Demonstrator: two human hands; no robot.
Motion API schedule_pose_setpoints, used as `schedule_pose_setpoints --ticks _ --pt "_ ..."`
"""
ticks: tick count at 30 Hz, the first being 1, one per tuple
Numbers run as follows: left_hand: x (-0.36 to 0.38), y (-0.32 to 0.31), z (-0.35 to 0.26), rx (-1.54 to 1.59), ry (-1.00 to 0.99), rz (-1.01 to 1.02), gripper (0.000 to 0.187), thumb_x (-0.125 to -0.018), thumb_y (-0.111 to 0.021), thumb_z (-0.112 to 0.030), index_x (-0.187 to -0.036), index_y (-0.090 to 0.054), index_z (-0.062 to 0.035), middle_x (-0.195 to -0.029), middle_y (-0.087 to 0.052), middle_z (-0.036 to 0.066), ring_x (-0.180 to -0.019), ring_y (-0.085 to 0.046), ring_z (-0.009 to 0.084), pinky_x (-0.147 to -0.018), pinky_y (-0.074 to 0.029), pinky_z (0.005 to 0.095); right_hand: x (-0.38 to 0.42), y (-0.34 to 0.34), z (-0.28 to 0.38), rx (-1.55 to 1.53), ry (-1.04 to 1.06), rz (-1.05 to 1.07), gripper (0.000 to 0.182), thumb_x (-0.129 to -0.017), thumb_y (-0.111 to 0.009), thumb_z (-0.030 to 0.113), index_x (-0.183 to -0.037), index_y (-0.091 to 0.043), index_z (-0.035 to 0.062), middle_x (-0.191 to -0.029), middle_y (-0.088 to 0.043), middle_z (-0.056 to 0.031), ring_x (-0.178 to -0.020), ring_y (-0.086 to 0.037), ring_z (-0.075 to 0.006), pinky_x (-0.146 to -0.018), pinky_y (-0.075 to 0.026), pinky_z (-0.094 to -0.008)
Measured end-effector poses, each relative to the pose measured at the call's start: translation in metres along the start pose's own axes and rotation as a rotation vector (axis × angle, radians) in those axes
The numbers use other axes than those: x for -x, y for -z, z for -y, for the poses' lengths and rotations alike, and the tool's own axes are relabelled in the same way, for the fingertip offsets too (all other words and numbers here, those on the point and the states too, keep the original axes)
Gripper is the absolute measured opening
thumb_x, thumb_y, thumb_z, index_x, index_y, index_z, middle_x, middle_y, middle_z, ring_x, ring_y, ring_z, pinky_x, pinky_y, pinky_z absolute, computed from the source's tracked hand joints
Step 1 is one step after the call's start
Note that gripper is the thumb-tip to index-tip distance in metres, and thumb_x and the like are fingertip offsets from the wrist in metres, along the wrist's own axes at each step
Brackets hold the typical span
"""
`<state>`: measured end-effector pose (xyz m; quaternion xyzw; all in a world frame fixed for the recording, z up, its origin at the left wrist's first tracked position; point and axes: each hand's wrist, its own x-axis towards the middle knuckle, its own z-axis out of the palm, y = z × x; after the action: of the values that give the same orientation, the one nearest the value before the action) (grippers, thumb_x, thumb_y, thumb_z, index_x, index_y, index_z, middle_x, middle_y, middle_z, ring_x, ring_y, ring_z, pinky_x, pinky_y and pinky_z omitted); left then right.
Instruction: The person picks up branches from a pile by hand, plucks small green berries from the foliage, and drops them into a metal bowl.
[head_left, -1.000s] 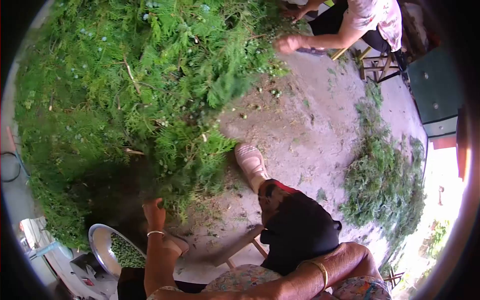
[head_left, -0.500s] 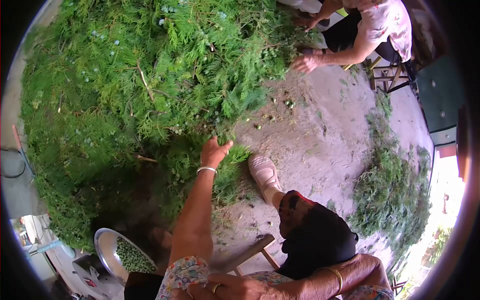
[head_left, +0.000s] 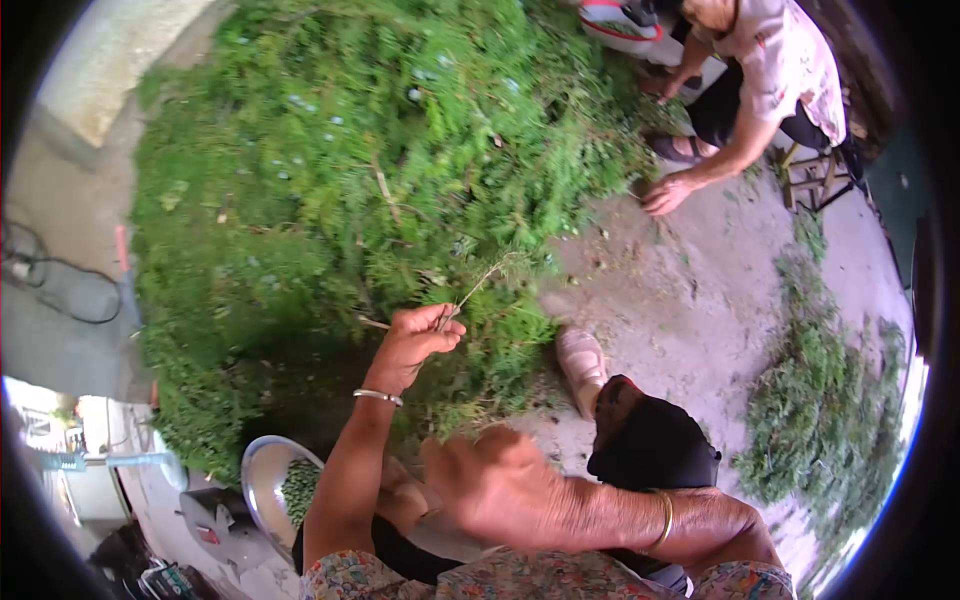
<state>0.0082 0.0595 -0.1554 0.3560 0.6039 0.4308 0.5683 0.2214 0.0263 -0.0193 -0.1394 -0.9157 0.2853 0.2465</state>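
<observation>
soft daylight is spreading over the floor, while white glare is burning the rim near four and between eight and nine o'clock, blue fringes edging it. a dark shadow is pooling in the greenery toward eight, near a glinting metal bowl. blur is smearing the right hand at six; leaves are softening at ten. the wide lens is bending outlines inside a black ring.

**Left hand pinched, right hand blurred**

The left forearm slants away from the near left, its wrist almost straight, thumb and fingers drawn together. The right forearm crosses leftward from the near right; its hand sits nearer than the left, fingers seemingly curled, though blur hides their exact pose.
</observation>
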Motion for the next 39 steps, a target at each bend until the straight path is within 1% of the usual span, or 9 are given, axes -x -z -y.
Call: schedule_pose_setpoints --ticks 2,7,12,17,21,28,30,34,39 --pt "0.031 0.014 -0.033 0.022 -0.065 -0.008 0.04 -0.072 -0.059 0.006 -0.111 -0.053 0.01 -0.087 -0.062 0.009 -0.074 -0.058 0.0125 -0.067 -0.046 0.0237 -0.005 -0.003 -0.002 0.069 -0.079 0.007 0.016 -0.072 -0.061 0.017 -0.07 -0.053 0.0031 -0.065 -0.054 -0.0119 -0.06 -0.06 -0.0266 -0.049 -0.048 -0.0363" --pt "0.097 0.007 -0.082 -0.232 -0.344 -0.356 0.039 -0.072 -0.065 0.004 -0.11 -0.054 0.0062 -0.073 -0.06 0.001 -0.064 -0.055 0.0075 -0.061 -0.044 0.0204 -0.035 -0.005 -0.02 -0.276 -0.462 -0.223 0.018 -0.082 -0.059 0.005 -0.096 -0.056 -0.005 -0.073 -0.062 -0.0189 -0.062 -0.063 -0.0278 -0.056 -0.05 -0.034" --pt "0.136 -0.026 -0.075 -0.498 -0.511 -0.653 0.036 -0.072 -0.064 0.005 -0.108 -0.055 0.0031 -0.078 -0.064 0.006 -0.068 -0.059 0.009 -0.062 -0.049 0.0225 -0.065 -0.007 -0.031 -0.74 -0.673 -0.225 0.036 -0.086 -0.063 0.021 -0.104 -0.056 -0.0092 -0.086 -0.065 -0.0161 -0.077 -0.064 -0.0243 -0.067 -0.05 -0.0319" --pt "0.145 -0.057 -0.04 -0.606 -0.545 -0.596 0.041 -0.073 -0.066 -0.002 -0.11 -0.05 0.0013 -0.075 -0.062 0.012 -0.063 -0.061 0.022 -0.058 -0.05 0.0326 -0.074 -0.007 -0.036 -1.391 -0.813 -0.353 0.042 -0.079 -0.071 0.023 -0.102 -0.056 -0.0083 -0.095 -0.064 -0.0178 -0.087 -0.064 -0.0249 -0.072 -0.05 -0.0373" --pt "0.149 -0.064 -0.033 -0.755 -0.558 -0.496 0.047 -0.072 -0.068 -0.01 -0.112 -0.047 0.0028 -0.078 -0.062 0.015 -0.066 -0.062 0.0326 -0.058 -0.049 0.0413 -0.072 -0.017 -0.043 -1.481 -0.902 -0.371 0.029 -0.076 -0.072 0.01 -0.098 -0.059 -0.0057 -0.086 -0.066 -0.0141 -0.072 -0.064 -0.0212 -0.059 -0.051 -0.032" --pt "0.154 -0.048 -0.05 -0.775 -0.493 -0.347 0.046 -0.076 -0.071 -0.017 -0.111 -0.051 0.0042 -0.079 -0.063 0.017 -0.068 -0.064 0.0302 -0.061 -0.051 0.0372 -0.078 -0.014 -0.037 -1.377 -0.827 -0.364 0.021 -0.076 -0.068 -0.001 -0.094 -0.06 -0.0074 -0.084 -0.066 -0.0162 -0.061 -0.059 -0.016 -0.054 -0.049 -0.0299" --pt "0.153 -0.028 -0.058 -0.586 -0.361 -0.338 0.043 -0.078 -0.071 -0.023 -0.107 -0.056 0.0047 -0.083 -0.065 0.014 -0.071 -0.065 0.0221 -0.062 -0.052 0.0328 -0.077 -0.012 -0.03 -1.381 -0.845 -0.358 0.018 -0.075 -0.067 -0.001 -0.091 -0.061 -0.0079 -0.082 -0.066 -0.0164 -0.06 -0.058 -0.0164 -0.055 -0.048 -0.0298" --pt "0.149 -0.005 -0.072 -0.099 -0.645 -0.762 0.019 -0.086 -0.06 -0.007 -0.101 -0.06 0.0052 -0.082 -0.065 0.01 -0.07 -0.061 0.0122 -0.061 -0.052 0.0248 -0.077 -0.013 -0.026 -1.307 -0.801 -0.268 0.012 -0.074 -0.067 0.0 -0.084 -0.063 -0.0069 -0.079 -0.067 -0.016 -0.053 -0.054 -0.0132 -0.051 -0.045 -0.0256" --pt "0.155 0.007 -0.077 0.463 -0.441 -0.541 0.015 -0.085 -0.059 -0.005 -0.097 -0.061 0.0041 -0.084 -0.065 0.012 -0.071 -0.063 0.0182 -0.062 -0.052 0.0283 -0.077 -0.015 -0.017 -1.307 -0.726 -0.187 0.016 -0.072 -0.066 0.0 -0.086 -0.064 -0.0072 -0.076 -0.067 -0.0146 -0.055 -0.055 -0.0129 -0.053 -0.044 -0.0245"
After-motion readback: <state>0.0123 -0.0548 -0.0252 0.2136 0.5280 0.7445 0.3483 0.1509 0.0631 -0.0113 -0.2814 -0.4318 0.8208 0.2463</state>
